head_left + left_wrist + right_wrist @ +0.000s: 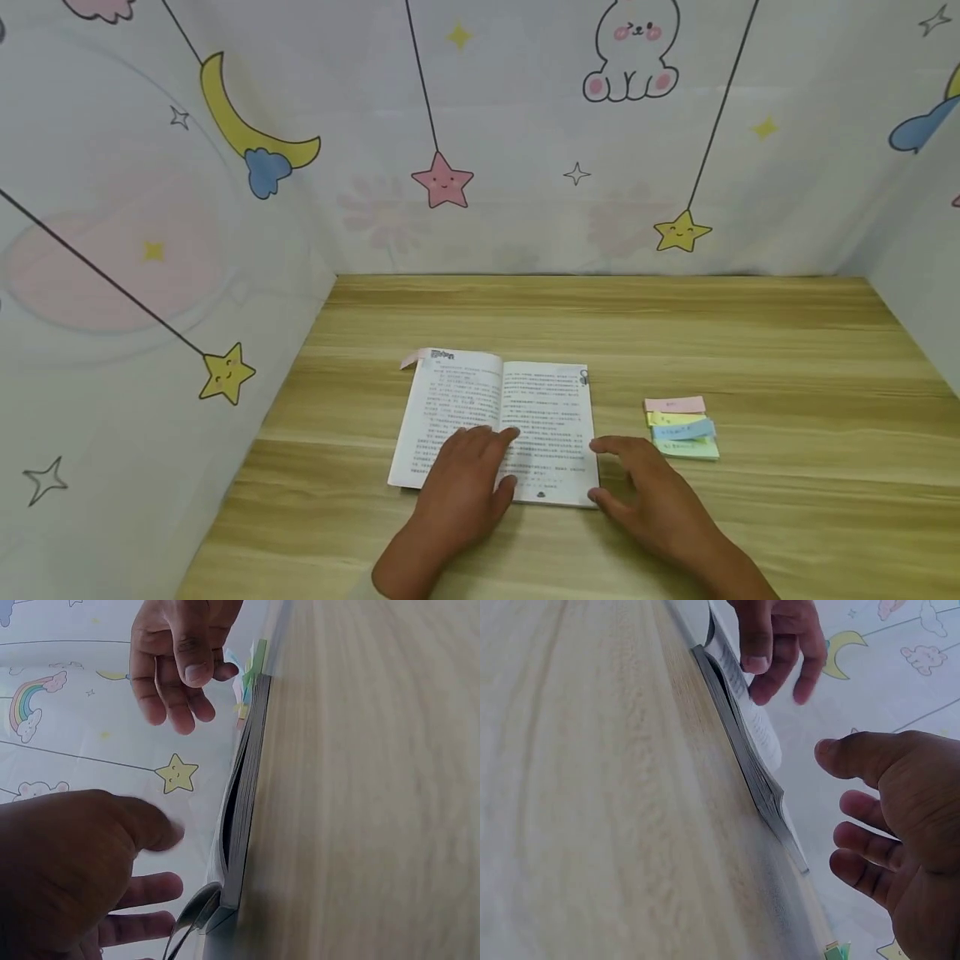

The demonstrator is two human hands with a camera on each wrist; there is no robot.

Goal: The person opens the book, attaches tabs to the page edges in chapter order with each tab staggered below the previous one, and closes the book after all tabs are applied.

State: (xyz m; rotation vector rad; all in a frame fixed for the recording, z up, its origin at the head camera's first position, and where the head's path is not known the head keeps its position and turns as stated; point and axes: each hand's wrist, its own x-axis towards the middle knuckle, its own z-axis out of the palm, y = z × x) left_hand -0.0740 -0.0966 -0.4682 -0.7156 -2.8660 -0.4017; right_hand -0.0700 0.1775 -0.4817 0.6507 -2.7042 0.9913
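A wide tabletop in yellowish-brown wood grain (600, 317), its streaks running from side to side, meets a white sheet-like back wall (517, 237) along a straight far edge. A matching white left wall (90, 442) and white right wall (918, 258) close in the sides. Cartoon prints cover them: a yellow crescent moon (234, 129) with a blue cloud (266, 172), a smiling pink star (443, 182), a smiling yellow star (682, 232) hanging from a black line, a winking white bear (637, 50) and a faint pink flower (384, 212). The left wrist view adds a multicoloured rainbow (21, 705). Soft, even light fills the space.
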